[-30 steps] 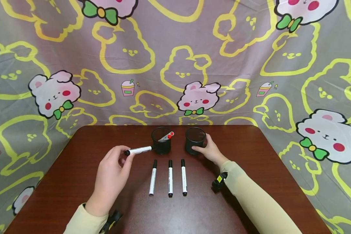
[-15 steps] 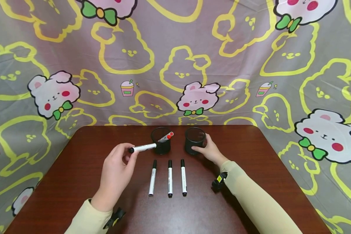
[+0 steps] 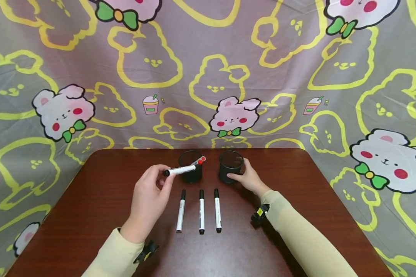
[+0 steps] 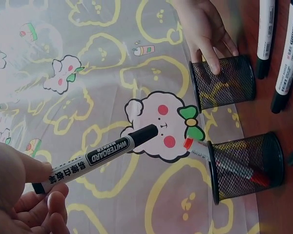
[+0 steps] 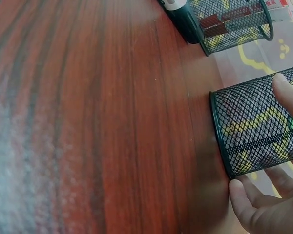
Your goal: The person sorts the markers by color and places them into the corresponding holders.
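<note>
A white whiteboard marker (image 4: 107,153) with black ends is pinched between the thumb and fingers of my left hand (image 3: 148,202). It is held up and slanted, and overlaps the left black mesh pen holder (image 3: 193,177) in the head view. Inside that holder leans a red-capped marker (image 4: 229,165), its tip end showing through the mesh in the left wrist view. My right hand (image 3: 250,179) grips the right mesh pen holder (image 5: 259,126), thumb on its near side and fingers round the other. This second holder stands upright with no marker in it.
Three black-capped white markers, the left one (image 3: 181,213), the middle one (image 3: 202,213) and the right one (image 3: 218,211), lie side by side in front of the holders. The brown table (image 3: 263,254) ends at a patterned cloth (image 3: 194,77) behind and at the sides.
My left hand has moved right and slightly up with the marker, bringing it from beside the left holder to over its front. The right hand and its holder have stayed put.
</note>
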A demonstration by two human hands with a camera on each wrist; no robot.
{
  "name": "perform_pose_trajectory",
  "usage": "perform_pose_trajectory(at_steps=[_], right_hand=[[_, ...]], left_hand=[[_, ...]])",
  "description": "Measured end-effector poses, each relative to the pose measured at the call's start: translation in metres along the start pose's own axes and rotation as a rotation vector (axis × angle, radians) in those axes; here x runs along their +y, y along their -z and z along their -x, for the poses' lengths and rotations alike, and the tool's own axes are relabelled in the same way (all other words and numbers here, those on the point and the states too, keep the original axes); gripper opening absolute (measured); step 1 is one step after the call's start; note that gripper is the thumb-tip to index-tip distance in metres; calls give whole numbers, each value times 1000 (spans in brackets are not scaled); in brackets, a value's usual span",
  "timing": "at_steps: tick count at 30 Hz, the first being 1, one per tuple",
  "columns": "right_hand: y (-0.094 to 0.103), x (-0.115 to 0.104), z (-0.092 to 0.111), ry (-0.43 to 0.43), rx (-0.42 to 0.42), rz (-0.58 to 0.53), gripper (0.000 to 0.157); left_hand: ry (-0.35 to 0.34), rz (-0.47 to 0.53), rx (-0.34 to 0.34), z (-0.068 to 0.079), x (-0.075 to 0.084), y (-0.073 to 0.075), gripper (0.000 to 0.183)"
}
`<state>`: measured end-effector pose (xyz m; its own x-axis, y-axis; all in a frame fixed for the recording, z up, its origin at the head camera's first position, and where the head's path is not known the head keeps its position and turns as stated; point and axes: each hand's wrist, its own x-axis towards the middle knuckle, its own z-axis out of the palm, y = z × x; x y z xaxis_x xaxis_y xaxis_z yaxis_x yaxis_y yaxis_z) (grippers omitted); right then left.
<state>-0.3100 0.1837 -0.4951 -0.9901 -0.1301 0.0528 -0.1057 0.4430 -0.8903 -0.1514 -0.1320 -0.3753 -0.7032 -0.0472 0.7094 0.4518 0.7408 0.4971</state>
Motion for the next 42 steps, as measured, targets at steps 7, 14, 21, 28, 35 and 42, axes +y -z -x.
perform_pose_trajectory(at_steps=[7, 14, 21, 28, 35, 42], right_hand=[[0, -1, 1, 6, -3, 21, 87], [0, 0, 0, 17, 4, 26, 88], [-2, -2, 3, 9, 4, 9, 87], [-1, -2, 3, 14, 6, 2, 86], [0, -3, 4, 8, 8, -1, 86], [1, -3, 6, 8, 0, -12, 84]], left_hand=[[3, 30, -9, -3, 5, -11, 26], [28, 58, -34, -8, 6, -23, 25], [49, 84, -57, -11, 9, -35, 25], [45, 132, -43, -16, 14, -45, 24], [32, 134, -66, -21, 16, -56, 20], [10, 114, -101, -26, 15, -66, 22]])
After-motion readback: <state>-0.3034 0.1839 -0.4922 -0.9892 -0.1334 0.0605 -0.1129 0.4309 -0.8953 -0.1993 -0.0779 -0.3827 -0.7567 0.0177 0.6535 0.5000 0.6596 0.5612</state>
